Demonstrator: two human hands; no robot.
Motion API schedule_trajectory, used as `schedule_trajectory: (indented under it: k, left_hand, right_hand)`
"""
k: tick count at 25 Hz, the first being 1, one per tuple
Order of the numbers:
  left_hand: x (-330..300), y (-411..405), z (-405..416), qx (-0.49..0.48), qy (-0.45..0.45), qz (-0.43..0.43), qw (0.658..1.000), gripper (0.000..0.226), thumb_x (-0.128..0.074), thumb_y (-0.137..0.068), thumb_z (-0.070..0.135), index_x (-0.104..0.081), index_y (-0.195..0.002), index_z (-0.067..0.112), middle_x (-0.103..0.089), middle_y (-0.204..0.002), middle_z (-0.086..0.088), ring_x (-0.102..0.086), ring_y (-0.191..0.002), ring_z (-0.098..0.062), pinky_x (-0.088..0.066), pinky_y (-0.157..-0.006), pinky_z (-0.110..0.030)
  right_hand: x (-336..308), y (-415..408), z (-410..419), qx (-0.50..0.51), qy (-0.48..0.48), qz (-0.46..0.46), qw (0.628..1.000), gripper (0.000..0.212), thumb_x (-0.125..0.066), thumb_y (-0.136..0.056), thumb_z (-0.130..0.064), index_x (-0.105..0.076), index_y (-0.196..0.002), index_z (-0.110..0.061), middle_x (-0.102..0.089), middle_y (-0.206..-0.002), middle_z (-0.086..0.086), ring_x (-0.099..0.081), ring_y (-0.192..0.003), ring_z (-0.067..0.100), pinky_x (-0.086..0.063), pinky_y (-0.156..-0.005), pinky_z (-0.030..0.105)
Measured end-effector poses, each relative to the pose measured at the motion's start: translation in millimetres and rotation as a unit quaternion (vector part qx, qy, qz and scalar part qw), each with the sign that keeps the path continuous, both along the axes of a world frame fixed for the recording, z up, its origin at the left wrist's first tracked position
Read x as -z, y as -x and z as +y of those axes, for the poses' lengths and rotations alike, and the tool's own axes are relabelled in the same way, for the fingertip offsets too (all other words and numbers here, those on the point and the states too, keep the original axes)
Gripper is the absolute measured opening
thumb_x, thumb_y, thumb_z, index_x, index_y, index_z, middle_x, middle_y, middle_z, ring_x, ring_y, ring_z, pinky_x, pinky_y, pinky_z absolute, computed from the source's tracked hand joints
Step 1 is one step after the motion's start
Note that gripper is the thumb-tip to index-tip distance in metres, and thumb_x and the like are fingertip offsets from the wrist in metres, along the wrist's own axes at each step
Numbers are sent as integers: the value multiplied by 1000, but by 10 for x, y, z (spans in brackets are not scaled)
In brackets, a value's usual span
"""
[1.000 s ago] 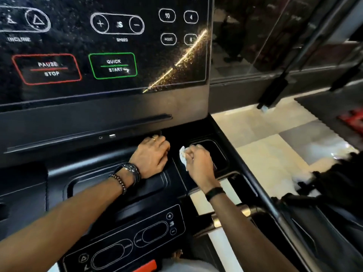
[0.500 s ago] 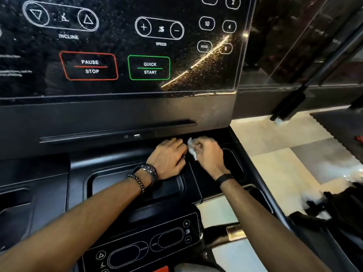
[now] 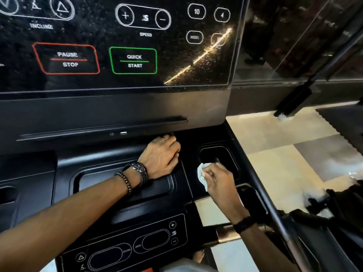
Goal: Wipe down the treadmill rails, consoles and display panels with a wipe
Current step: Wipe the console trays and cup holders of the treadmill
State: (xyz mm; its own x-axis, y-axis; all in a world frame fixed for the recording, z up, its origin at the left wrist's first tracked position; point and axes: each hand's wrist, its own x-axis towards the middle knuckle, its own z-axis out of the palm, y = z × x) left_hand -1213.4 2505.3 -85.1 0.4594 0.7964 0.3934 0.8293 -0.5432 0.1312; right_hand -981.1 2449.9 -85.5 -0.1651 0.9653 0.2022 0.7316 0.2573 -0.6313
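Note:
A black treadmill console [image 3: 121, 193] fills the view, with a glossy display panel [image 3: 117, 42] above it showing INCLINE, SPEED, PAUSE/STOP and QUICK START markings. My right hand [image 3: 218, 181] grips a crumpled white wipe [image 3: 202, 174] at the near left edge of the right cup-holder recess [image 3: 218, 154]. My left hand [image 3: 161, 156] rests knuckles-up on the console's centre tray [image 3: 98, 179], its fingers curled under the ledge below the display; what they touch is hidden. A lower control strip [image 3: 129, 246] sits near me.
A black side rail [image 3: 275, 213] runs down the right of the console, with a metal handlebar [image 3: 225, 234] below my right wrist. Pale floor tiles [image 3: 279, 163] and a dark mat [image 3: 345, 120] lie to the right. Another recess [image 3: 7, 195] sits at the far left.
My right hand with the wipe has moved away from my left hand, down and right to the cup-holder's near edge. My left hand has stayed in place. The view has shifted slightly.

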Motion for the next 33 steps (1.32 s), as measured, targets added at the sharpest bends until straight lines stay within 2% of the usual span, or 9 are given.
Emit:
schedule_trajectory:
  k: [7, 12, 15, 17, 20, 23, 29, 31, 33]
  left_hand:
    - [-78, -404, 200, 26, 84, -45, 995, 31, -40, -89, 41, -58, -98, 17, -59, -93, 0, -61, -77, -25, -49, -62, -37]
    - [-32, -599, 300, 17, 105, -24, 994, 24, -44, -91, 40, -56, -94, 19, -61, -94, 2, -63, -77, -27, -44, -61, -35]
    - [-10, -597, 308, 5, 103, -25, 994, 19, -50, -92, 37, -55, -94, 19, -63, -94, 1, -63, -76, -27, -44, -62, -35]
    - [-8, -603, 307, 0, 108, -23, 994, 18, -50, -93, 36, -55, -94, 19, -63, -94, 1, -63, -76, -27, -44, -61, -35]
    - [-16, -606, 299, -2, 107, -23, 994, 17, -52, -92, 36, -54, -93, 19, -63, -93, 1, -63, -75, -28, -42, -60, -34]
    - [-34, -620, 297, -10, 106, -20, 994, 15, -56, -93, 33, -54, -93, 18, -63, -94, 0, -63, -75, -28, -39, -60, -33]
    - [-42, -625, 293, -12, 110, -22, 994, 15, -55, -92, 33, -54, -93, 18, -64, -95, 0, -64, -77, -29, -43, -62, -36]
    - [-46, -629, 288, -11, 110, -22, 994, 15, -54, -93, 33, -54, -93, 18, -64, -95, 0, -63, -76, -28, -43, -61, -35]
    - [-42, -621, 284, -10, 109, -22, 994, 16, -53, -94, 33, -54, -95, 17, -64, -96, 0, -63, -77, -28, -41, -61, -34]
  right_hand:
    - [34, 132, -422, -61, 6, -1, 998, 9, -54, -94, -14, -59, -87, -16, -57, -96, -2, -59, -84, 16, -50, -75, 35]
    - [3, -658, -100, 121, -60, -30, 990, 10, -63, -87, -4, -66, -79, -9, -56, -77, -12, -49, -71, 9, -37, -65, 27]
    - [21, -1010, 121, 224, -14, -63, 972, 9, -66, -83, 8, -68, -83, -1, -67, -83, 16, -64, -78, 38, -50, -71, 39]
    - [30, -997, 145, 272, 29, -69, 959, 6, -62, -89, 4, -66, -88, 0, -65, -89, 20, -64, -80, 41, -45, -69, 37]
    - [17, -619, -70, 231, 20, -97, 968, 12, -51, -95, -13, -61, -90, -8, -61, -92, 10, -62, -77, 31, -41, -65, 31]
    - [-84, -195, -356, 182, 19, -90, 979, 6, -62, -91, -7, -58, -92, -11, -59, -98, 5, -62, -79, 25, -43, -65, 31]
    - [-293, 223, -708, 125, 191, 75, 971, 24, -72, -86, -9, -55, -89, -26, -58, -88, -9, -58, -81, 8, -44, -75, 18]
    - [-391, 206, -744, 157, 280, 196, 926, 20, -77, -85, -10, -65, -95, -23, -68, -88, -5, -67, -86, 10, -52, -81, 16]
    - [-492, 233, -809, 192, 357, 364, 839, 24, -76, -89, -10, -68, -111, -15, -74, -95, 1, -71, -99, 16, -55, -93, 25]
